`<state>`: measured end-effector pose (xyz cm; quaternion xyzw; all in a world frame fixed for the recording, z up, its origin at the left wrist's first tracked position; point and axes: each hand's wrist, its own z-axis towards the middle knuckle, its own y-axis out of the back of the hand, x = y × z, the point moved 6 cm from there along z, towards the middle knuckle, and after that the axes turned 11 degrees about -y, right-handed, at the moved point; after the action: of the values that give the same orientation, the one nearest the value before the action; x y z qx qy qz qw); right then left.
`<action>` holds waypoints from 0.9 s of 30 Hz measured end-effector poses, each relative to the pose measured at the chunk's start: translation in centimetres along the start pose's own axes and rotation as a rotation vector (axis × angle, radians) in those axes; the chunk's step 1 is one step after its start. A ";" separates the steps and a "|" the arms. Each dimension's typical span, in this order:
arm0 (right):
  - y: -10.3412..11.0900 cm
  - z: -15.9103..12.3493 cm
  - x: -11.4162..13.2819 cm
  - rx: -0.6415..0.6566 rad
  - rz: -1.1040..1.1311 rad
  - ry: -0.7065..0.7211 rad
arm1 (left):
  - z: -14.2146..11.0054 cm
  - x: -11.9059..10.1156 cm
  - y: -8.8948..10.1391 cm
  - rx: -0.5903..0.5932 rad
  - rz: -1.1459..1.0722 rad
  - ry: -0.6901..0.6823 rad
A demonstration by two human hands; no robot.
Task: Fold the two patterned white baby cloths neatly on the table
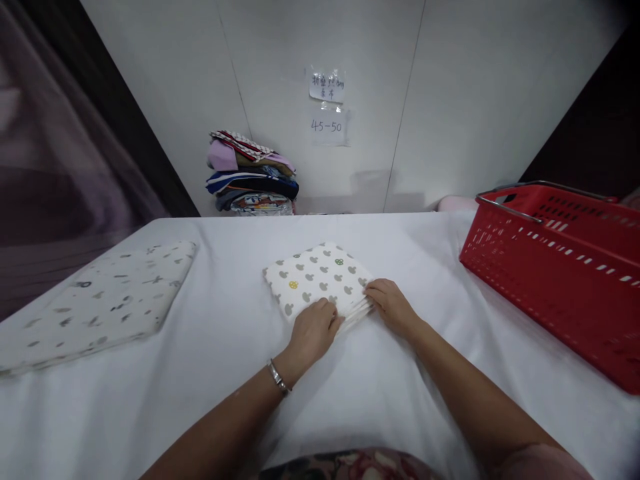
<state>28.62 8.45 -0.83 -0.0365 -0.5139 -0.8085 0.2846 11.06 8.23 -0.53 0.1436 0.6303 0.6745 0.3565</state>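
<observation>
A folded white cloth (320,277) with grey mouse-head shapes and a few yellow and green marks lies flat in front of me, turned at an angle. Its folded layers show along the near right edge. My left hand (314,325), with a silver bracelet at the wrist, is closed on the near corner, fingers curled over the edge. At the right corner, my right hand (390,303) pinches the layers between thumb and fingers. The undersides of the fingers and the cloth's underside are hidden.
Another folded patterned cloth (110,300) lies at the left of the white-covered table (225,400). A red plastic basket (560,280) with a metal handle stands at the right. Behind the far edge are a stack of folded fabrics (253,177) and a wall with paper notes (327,125).
</observation>
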 end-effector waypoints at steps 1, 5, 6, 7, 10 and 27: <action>0.1 -0.1 0.0 -0.014 0.005 0.012 | 0.0 0.0 0.0 0.009 -0.006 0.005; 0.4 -0.6 -0.2 -0.028 0.012 0.050 | 0.0 0.1 0.2 -0.008 -0.076 0.017; 0.5 -0.7 -0.2 -0.022 0.012 0.056 | 0.0 0.1 0.3 -0.015 -0.099 0.023; 0.5 -0.8 -0.2 -0.018 0.011 0.061 | 0.0 0.3 0.3 -0.020 -0.123 0.031; 0.6 -0.9 -0.2 -0.020 0.008 0.073 | -0.1 0.6 0.4 -0.051 -0.198 0.064; 0.7 -0.7 0.0 0.089 0.010 0.050 | 0.1 -0.1 0.1 0.015 -0.069 -0.019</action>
<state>29.11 7.60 -0.60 -0.0059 -0.5418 -0.7840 0.3028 11.14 8.24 -0.42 0.1309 0.6365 0.6556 0.3845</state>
